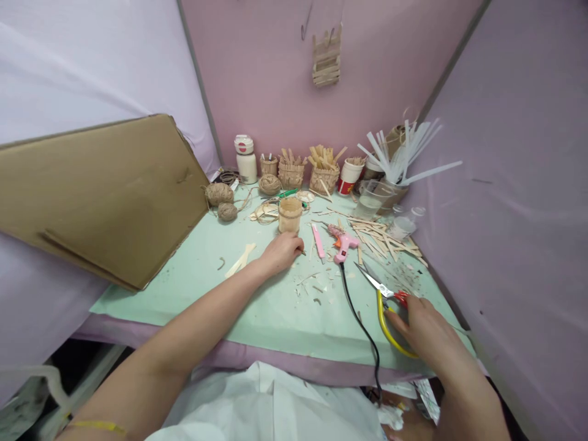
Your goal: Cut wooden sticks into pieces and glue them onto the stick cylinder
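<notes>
My left hand rests on the table just in front of a small round wooden cup. Its fingers are curled closed, and a tiny brownish piece pokes out by the fingertips, too small to name. At the front right, my right hand is closed on the scissors, which have one yellow and one red handle. Their blades are slightly apart and point to the far left. Between my hands lie a pink glue gun with a black cord and a pink utility knife.
Loose wooden sticks and scraps cover the right side. Along the back stand stick-filled cups, a white bottle and twine balls. Glue sticks stick up at back right. A large cardboard sheet leans at left.
</notes>
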A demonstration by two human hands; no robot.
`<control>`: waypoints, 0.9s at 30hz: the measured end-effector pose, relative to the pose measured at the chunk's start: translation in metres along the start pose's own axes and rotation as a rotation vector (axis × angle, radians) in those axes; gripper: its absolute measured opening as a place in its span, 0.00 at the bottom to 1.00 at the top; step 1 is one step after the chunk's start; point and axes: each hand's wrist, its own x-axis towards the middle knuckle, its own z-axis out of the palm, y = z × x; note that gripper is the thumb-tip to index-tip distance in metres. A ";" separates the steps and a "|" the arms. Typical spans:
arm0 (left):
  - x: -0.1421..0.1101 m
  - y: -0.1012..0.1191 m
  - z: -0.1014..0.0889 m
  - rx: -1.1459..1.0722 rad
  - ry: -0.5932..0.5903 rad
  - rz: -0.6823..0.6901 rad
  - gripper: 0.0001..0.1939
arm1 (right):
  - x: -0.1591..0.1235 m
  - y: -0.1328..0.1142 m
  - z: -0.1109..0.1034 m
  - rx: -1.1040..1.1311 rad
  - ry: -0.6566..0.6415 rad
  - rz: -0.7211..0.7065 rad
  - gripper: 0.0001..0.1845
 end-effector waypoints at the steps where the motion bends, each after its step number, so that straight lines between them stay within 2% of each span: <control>1: 0.000 -0.001 0.002 -0.008 0.003 -0.003 0.08 | 0.000 0.000 0.000 -0.017 0.006 0.000 0.19; 4: -0.001 0.000 0.002 -0.068 0.030 -0.013 0.07 | -0.001 -0.001 0.001 -0.046 0.051 -0.016 0.19; 7: -0.006 -0.001 -0.006 -0.192 0.090 -0.061 0.07 | -0.002 -0.002 0.001 -0.070 0.074 -0.042 0.19; 12: -0.021 -0.011 -0.026 -0.513 0.191 -0.258 0.07 | -0.004 0.002 -0.001 -0.123 0.099 -0.080 0.17; 16: -0.032 -0.022 -0.035 -0.799 0.239 -0.441 0.11 | -0.004 -0.011 -0.023 -0.033 0.255 -0.130 0.16; 19: -0.037 -0.028 -0.036 -1.008 0.257 -0.554 0.13 | 0.002 -0.048 -0.053 0.140 0.310 -0.281 0.13; 22: -0.040 -0.030 -0.034 -1.209 0.277 -0.620 0.14 | 0.018 -0.102 -0.073 0.245 0.292 -0.420 0.10; 24: -0.041 -0.029 -0.034 -1.303 0.287 -0.650 0.15 | 0.036 -0.139 -0.075 0.255 0.246 -0.508 0.09; 27: -0.042 -0.029 -0.034 -1.393 0.298 -0.691 0.15 | 0.065 -0.181 -0.062 0.326 0.139 -0.559 0.09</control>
